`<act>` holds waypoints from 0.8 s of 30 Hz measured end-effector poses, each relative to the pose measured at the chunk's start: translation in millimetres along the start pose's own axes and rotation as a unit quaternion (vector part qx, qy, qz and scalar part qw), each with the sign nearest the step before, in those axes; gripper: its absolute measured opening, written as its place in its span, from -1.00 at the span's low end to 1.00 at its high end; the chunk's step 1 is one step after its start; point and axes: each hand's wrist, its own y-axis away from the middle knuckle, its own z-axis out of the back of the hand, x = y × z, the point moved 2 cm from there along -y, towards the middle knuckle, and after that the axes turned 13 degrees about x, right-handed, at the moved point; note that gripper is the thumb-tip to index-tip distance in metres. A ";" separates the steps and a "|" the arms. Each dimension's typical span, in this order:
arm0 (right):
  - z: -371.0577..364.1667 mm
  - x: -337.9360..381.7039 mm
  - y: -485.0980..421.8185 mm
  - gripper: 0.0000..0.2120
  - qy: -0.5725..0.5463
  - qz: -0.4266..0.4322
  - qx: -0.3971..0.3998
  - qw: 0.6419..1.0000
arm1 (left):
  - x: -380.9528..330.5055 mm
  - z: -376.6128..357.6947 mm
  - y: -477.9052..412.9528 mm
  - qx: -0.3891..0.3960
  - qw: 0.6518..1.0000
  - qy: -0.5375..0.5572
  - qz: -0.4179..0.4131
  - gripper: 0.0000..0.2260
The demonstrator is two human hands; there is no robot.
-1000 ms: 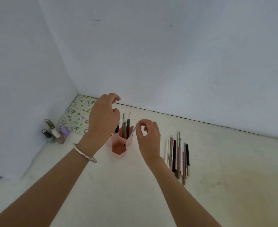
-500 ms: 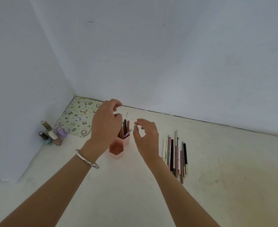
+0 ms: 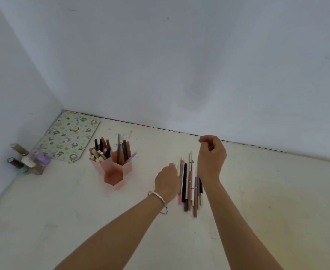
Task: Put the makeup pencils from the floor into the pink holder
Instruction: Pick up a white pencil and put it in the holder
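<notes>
A pink holder point(image 3: 114, 178) made of three hexagonal cups stands on the pale floor left of centre. Its two rear cups hold several makeup pencils and its low front cup looks empty. A row of several makeup pencils point(image 3: 189, 185) lies on the floor to its right. My left hand point(image 3: 167, 181) rests knuckles-up at the left edge of that row, fingertips down on the outermost pencils; whether it grips one is hidden. My right hand point(image 3: 211, 155) hovers above the far end of the row, fingers loosely curled, holding nothing.
A green patterned mat point(image 3: 70, 137) lies in the corner where the two white walls meet. Several small nail polish bottles point(image 3: 28, 162) cluster against the left wall. Bare floor stretches to the right and toward me.
Both hands have left the holder and moved right to the row of pencils. The pencil my right hand held a second ago now stands in the holder.
</notes>
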 end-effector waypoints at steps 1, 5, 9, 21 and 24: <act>2.5 -5.5 0.8 -0.70 0.005 -0.003 0.009 1.000 | -1.1 -4.3 -2.9 -0.005 1.000 -0.013 0.005 -0.78; 9.8 -26.4 2.2 -0.71 0.034 -0.023 0.038 0.998 | -5.1 -12.9 -14.7 -0.027 0.998 -0.027 0.046 -0.76; 11.5 -37.7 -0.9 -0.72 0.029 -0.036 0.044 0.998 | -4.9 -12.3 -23.0 -0.004 0.995 0.051 0.090 -0.76; -39.5 -73.2 -15.3 -0.76 0.499 -0.063 0.265 0.823 | -3.4 125.0 22.9 -0.262 0.913 0.282 -0.136 -0.64; -52.8 -76.4 -12.1 -0.74 0.525 -0.040 0.247 0.814 | 5.5 141.9 38.3 -0.277 0.906 0.266 -0.181 -0.35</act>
